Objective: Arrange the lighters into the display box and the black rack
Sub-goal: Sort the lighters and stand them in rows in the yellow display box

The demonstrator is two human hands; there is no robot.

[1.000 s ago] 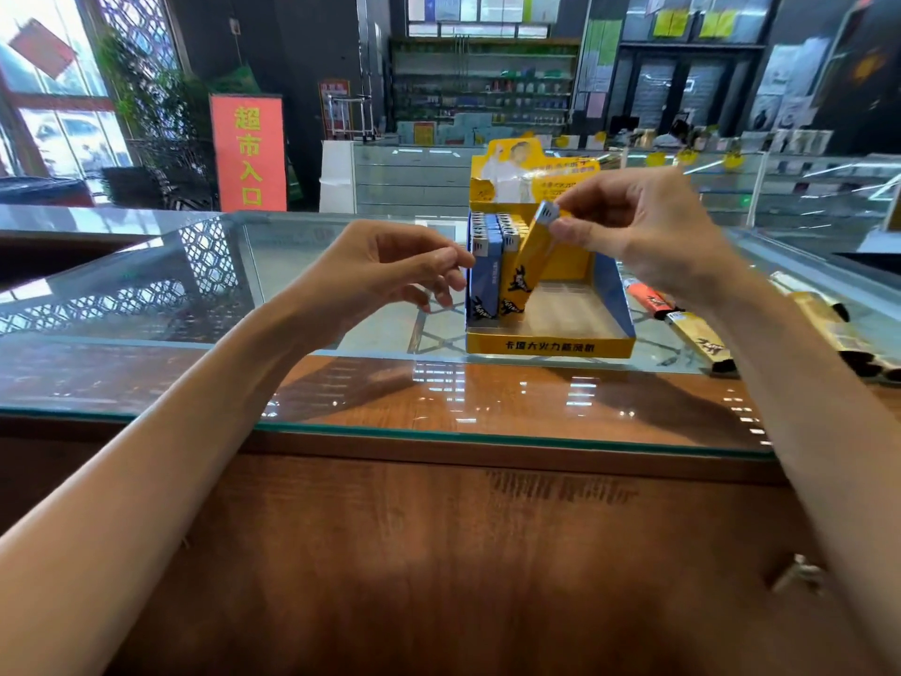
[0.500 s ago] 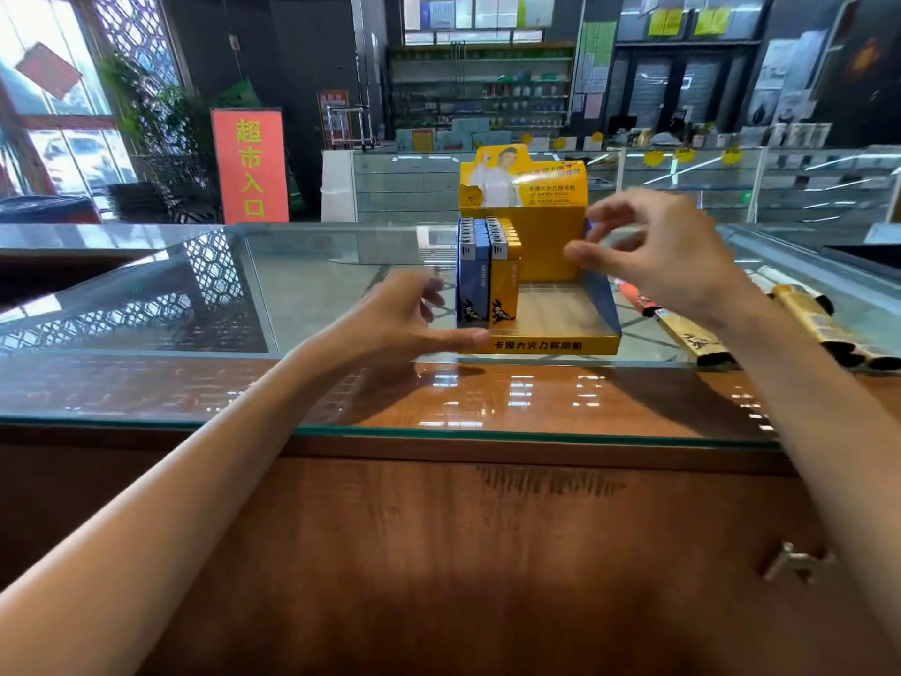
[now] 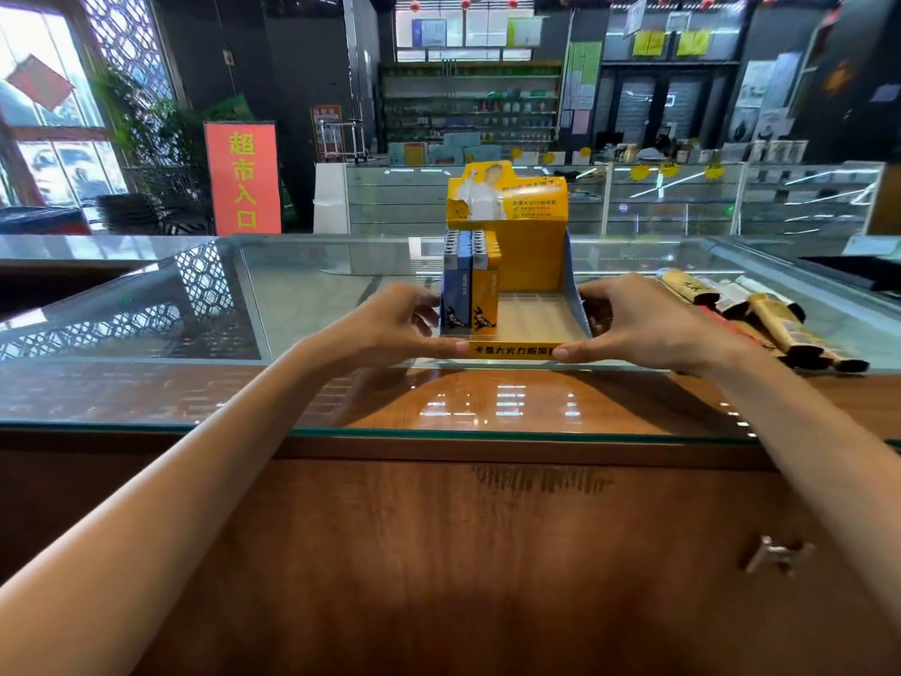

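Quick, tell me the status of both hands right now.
Left hand: grips the left side of the display box, thumb on its front lip.
Right hand: grips the same box's right side, thumb on the front lip.

display box (image 3: 534, 263) 1 | blue lighter row (image 3: 457, 291) 1 | yellow row (image 3: 484, 294) 1

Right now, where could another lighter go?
Free: the floor of the yellow cardboard display box, between the upright yellow lighters and its blue right wall. Crowded: the glass counter beyond the right hand, with loose lighters.
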